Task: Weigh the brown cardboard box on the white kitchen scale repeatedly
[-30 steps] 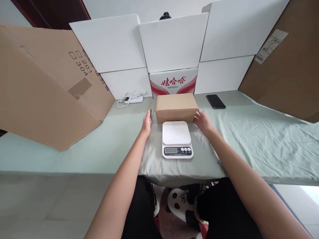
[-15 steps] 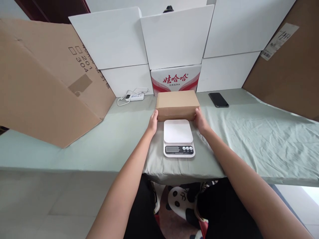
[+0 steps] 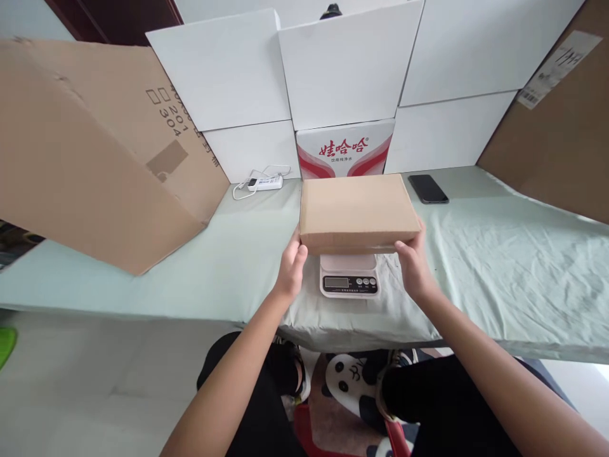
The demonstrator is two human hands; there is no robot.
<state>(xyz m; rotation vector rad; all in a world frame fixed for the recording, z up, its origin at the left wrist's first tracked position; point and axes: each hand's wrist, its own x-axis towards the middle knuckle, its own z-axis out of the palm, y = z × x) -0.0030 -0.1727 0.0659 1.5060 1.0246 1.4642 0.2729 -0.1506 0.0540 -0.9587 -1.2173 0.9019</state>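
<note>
A closed brown cardboard box (image 3: 356, 206) is gripped at both ends. My left hand (image 3: 291, 263) is closed around its left front corner, thumb on the near side. My right hand (image 3: 413, 257) holds the right front corner the same way. Below the box's front edge, a white kitchen scale (image 3: 351, 293) lies on the cloth, its display and buttons facing me. The box hides most of the scale's weighing plate; whether the two touch I cannot tell.
A power strip with a white cable (image 3: 265, 183) lies back left, a black phone (image 3: 428, 189) back right. White boxes (image 3: 352, 76) and a red-printed carton (image 3: 344, 149) wall off the rear. Large cardboard sheets (image 3: 109, 158) flank the cloth-covered table (image 3: 190, 285).
Both hands have lifted the cardboard box from behind the scale and brought it toward me, over the weighing plate. The view has shifted slightly.
</note>
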